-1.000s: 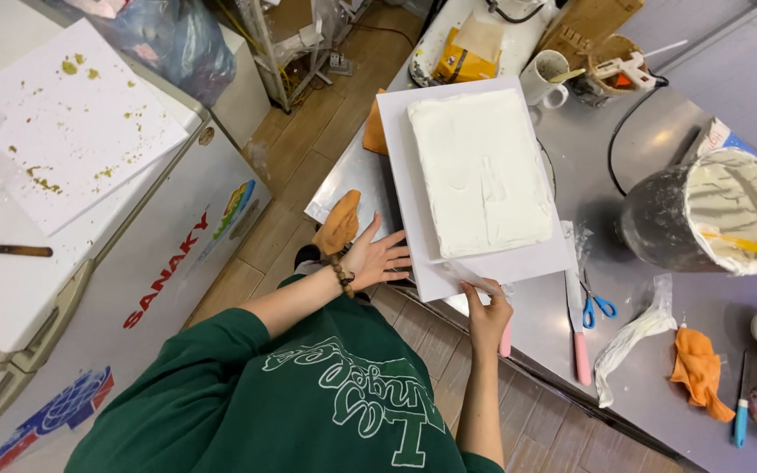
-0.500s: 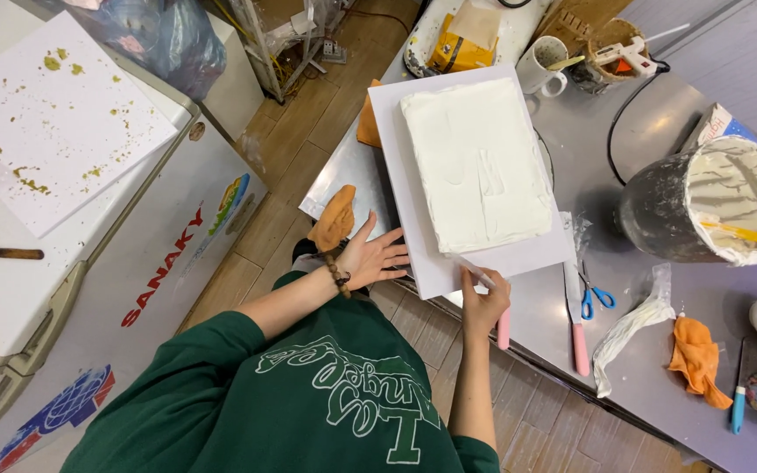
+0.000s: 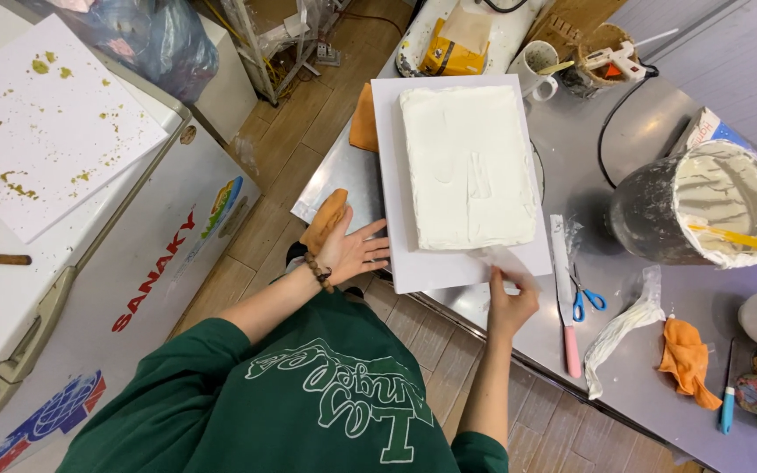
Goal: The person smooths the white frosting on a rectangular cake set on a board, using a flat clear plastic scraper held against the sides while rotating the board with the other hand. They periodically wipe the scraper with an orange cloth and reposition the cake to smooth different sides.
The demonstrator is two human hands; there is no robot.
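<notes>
- Filling the right half of the view, a brushed steel table (image 3: 641,131) runs slantwise, smooth and dully shiny.
- Left of it stands a white chest freezer (image 3: 124,263) with a flat white board (image 3: 45,131) on its lid, flecked with greenish crumbs.
- On the table lies a white rectangular board (image 3: 387,175), its long axis running away from the person, its near short edge just over the table's front edge.
- On that board sits the cake (image 3: 470,166), a rectangular slab coated in white cream, matte and faintly ridged; its long axis follows the board's.
- A grey bucket (image 3: 659,219), round and smeared inside with white cream, stands well to the right of the cake.
- The left hand (image 3: 352,250) lies flat on the board's near left corner, fingers spread apart and clamped on nothing; a beaded bracelet circles the wrist.
- The right hand (image 3: 510,302) is at the cake's near right corner, fingers pinched together on a thin translucent scraper (image 3: 505,258) that touches the cream.
- A pink-handled spatula (image 3: 564,289) lies just right of the board, with blue-handled scissors (image 3: 584,293) beside it.
- An orange cloth (image 3: 685,359), crumpled and soft, rests near the table's front edge.
</notes>
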